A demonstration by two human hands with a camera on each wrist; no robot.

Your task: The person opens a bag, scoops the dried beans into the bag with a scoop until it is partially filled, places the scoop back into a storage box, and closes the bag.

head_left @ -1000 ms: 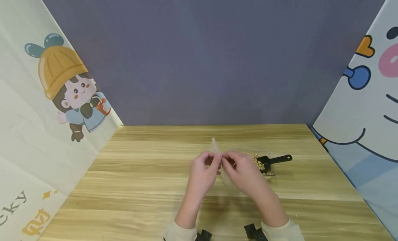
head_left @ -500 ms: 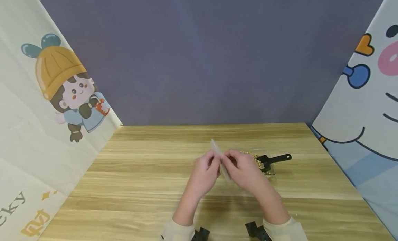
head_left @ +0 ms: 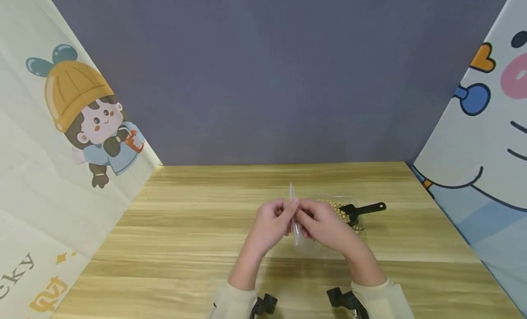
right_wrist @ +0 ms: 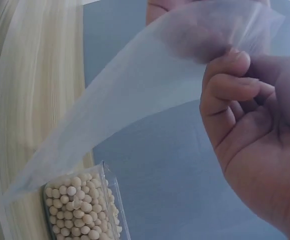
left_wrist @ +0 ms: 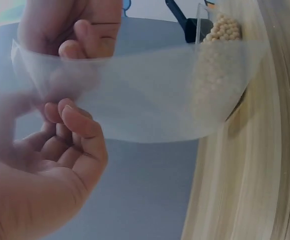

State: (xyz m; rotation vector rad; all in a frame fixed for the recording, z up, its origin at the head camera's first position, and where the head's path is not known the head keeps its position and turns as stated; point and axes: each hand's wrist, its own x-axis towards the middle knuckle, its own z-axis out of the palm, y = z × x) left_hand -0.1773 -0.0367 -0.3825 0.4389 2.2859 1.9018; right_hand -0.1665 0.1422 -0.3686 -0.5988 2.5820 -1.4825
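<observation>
A clear, thin plastic bag (left_wrist: 150, 95) hangs between my two hands above the table, flat and with nothing visible inside. My left hand (head_left: 273, 220) pinches its upper edge between thumb and curled fingers. Right beside it, my right hand (head_left: 325, 223) pinches the same edge, the fingertips of both hands almost meeting. In the right wrist view the bag (right_wrist: 115, 95) stretches down and away from the fingers, its far corner near the tabletop. Behind my right hand stands a clear plastic box (right_wrist: 110, 190) of pale round beans (right_wrist: 80, 210), partly hidden in the head view.
A black scoop (head_left: 362, 211) rests in the box, its handle sticking out to the right. The wood-grain table (head_left: 185, 236) ends at a grey-blue back panel (head_left: 263, 81). Printed cartoon sheets stand at the left (head_left: 94, 117) and right (head_left: 490, 127).
The bag has swung from slanting to nearly upright in the head view, and its lower part now hangs into sight below the hands. Both hands keep pinching it, the left shifting slightly right.
</observation>
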